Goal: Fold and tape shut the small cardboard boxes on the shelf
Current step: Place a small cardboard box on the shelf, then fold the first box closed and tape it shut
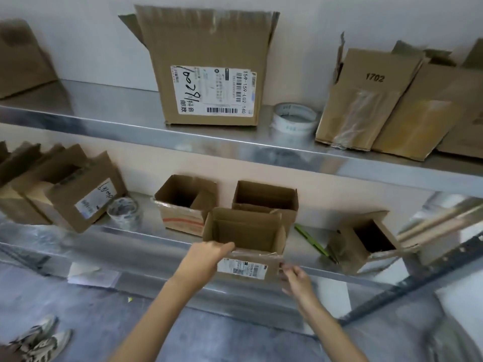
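Observation:
A small open cardboard box (245,236) with a white label on its front stands at the front edge of the lower metal shelf (324,259). My left hand (206,257) grips the box's near left top edge, fingers curled over the rim. At the box's lower right corner, my right hand (295,278) touches the front face with loosely bent fingers. Two more open small boxes, one on the left (183,205) and one behind (264,197), stand further back. Another open box (366,239) lies tilted to the right. One tape roll (122,210) sits on the lower shelf, another tape roll (294,118) on the upper shelf.
A green pen (311,239) lies right of the held box. Labelled boxes (78,189) lean at lower left. The upper shelf (109,118) carries a big labelled box (209,71) and flattened boxes (379,100). Shoes (39,338) are on the floor.

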Tool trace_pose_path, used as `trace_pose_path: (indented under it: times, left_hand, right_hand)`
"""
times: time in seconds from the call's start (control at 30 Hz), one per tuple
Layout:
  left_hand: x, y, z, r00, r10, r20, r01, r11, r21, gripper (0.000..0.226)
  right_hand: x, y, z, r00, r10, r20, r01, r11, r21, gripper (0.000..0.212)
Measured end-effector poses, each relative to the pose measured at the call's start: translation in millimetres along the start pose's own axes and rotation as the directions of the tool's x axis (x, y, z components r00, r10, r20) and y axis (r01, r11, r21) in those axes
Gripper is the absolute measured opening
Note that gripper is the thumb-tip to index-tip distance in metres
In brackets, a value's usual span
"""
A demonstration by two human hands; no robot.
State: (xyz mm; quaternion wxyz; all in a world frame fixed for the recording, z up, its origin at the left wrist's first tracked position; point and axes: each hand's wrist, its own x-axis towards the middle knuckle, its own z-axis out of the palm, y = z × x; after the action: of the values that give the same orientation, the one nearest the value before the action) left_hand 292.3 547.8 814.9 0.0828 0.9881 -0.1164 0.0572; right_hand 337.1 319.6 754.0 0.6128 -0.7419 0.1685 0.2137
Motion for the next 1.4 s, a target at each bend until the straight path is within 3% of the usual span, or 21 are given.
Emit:
trace_pose_path:
  times: [0.1, 0.2, 0.27, 0.33, 0.4, 0.47, 0.53, 0.63, 0.73, 0.9, 1.03, 1.27, 1.3, 1.33, 1.37, 1.4]
  left_hand:
    - [-0.6, -20.6, 10.8, 0.999, -0.001, 0.047, -0.002, 0.998, 0.063, 0.058]
    - [-1.3, -27.9, 16.5, 0.994, 0.015, 0.107, -0.02, 0.999, 0.051, 0.062]
    - [1.5, -33.7, 22.9, 0.993, 0.022, 0.115, -0.026, 0.999, 0.039, 0.066]
    - [4.9, -34.8, 27.1, 0.99, 0.011, 0.14, -0.017, 0.999, 0.041, 0.07]
    - [9.1, -32.5, 28.2, 0.989, 0.012, 0.145, -0.021, 0.998, 0.067, 0.071]
    - [14.4, -31.6, 24.9, 0.993, 0.019, 0.117, -0.031, 0.995, 0.098, 0.069]
    - [17.1, -32.1, 23.9, 0.994, 0.013, 0.105, -0.022, 0.996, 0.087, 0.065]
    - [18.0, -36.3, 24.7, 0.995, -0.001, 0.097, -0.006, 0.997, 0.071, 0.062]
    - [18.6, -35.8, 25.3, 0.995, 0.0, 0.098, -0.008, 0.997, 0.077, 0.063]
    - [24.6, -31.0, 21.4, 0.996, 0.042, 0.082, -0.046, 0.998, 0.05, 0.063]
    - [27.7, -29.1, 18.2, 0.995, 0.043, 0.089, -0.051, 0.995, 0.09, 0.062]
    - [24.9, -29.6, 12.1, 0.995, 0.028, 0.092, -0.041, 0.99, 0.133, 0.06]
    - [23.6, -29.9, 10.4, 0.995, 0.029, 0.094, -0.041, 0.991, 0.131, 0.06]
    - [22.1, -30.2, 9.1, 0.994, 0.031, 0.101, -0.044, 0.991, 0.129, 0.06]
    - [20.8, -30.7, 8.3, 0.993, 0.033, 0.116, -0.048, 0.99, 0.131, 0.059]
    - [19.9, -31.0, 7.9, 0.99, 0.033, 0.134, -0.051, 0.989, 0.136, 0.059]
  right_hand:
    - [0.7, -23.4, -6.7, 0.958, -0.256, -0.131, 0.234, 0.958, -0.166, 0.015]
    - [4.5, -52.7, -14.7, 0.809, -0.558, -0.184, 0.43, 0.776, -0.462, 0.018]
    - [18.2, -75.9, -12.0, 0.702, -0.709, -0.063, 0.503, 0.556, -0.662, 0.023]
    - [35.3, -99.7, -4.7, 0.618, -0.772, 0.151, 0.566, 0.303, -0.767, 0.032]
    - [54.0, -118.0, 4.8, 0.61, -0.717, 0.339, 0.591, 0.126, -0.797, 0.034]
    - [61.2, -132.7, 14.1, 0.709, -0.564, 0.423, 0.585, 0.136, -0.799, 0.029]
    - [60.4, -140.6, 12.2, 0.803, -0.419, 0.423, 0.553, 0.259, -0.792, 0.023]
    - [53.0, -145.1, 0.8, 0.864, -0.303, 0.402, 0.496, 0.374, -0.784, 0.028]
    - [47.1, -137.4, -16.6, 0.909, -0.296, 0.295, 0.414, 0.547, -0.728, 0.037]
    - [38.9, -130.7, -44.0, 0.925, -0.346, 0.156, 0.367, 0.713, -0.597, 0.032]
    - [37.9, -122.4, -69.8, 0.912, -0.384, 0.148, 0.372, 0.615, -0.696, 0.033]
    - [45.4, -110.6, -82.4, 0.854, -0.462, 0.239, 0.379, 0.237, -0.894, 0.033]
    - [44.7, -109.9, -82.7, 0.855, -0.466, 0.226, 0.362, 0.224, -0.905, 0.029]
    - [46.0, -107.0, -84.5, 0.852, -0.474, 0.222, 0.33, 0.159, -0.931, 0.02]
    - [46.2, -103.9, -84.7, 0.823, -0.509, 0.253, 0.312, 0.032, -0.949, 0.011]
    - [47.3, -100.2, -85.1, 0.8, -0.518, 0.304, 0.29, -0.111, -0.951, 0.016]
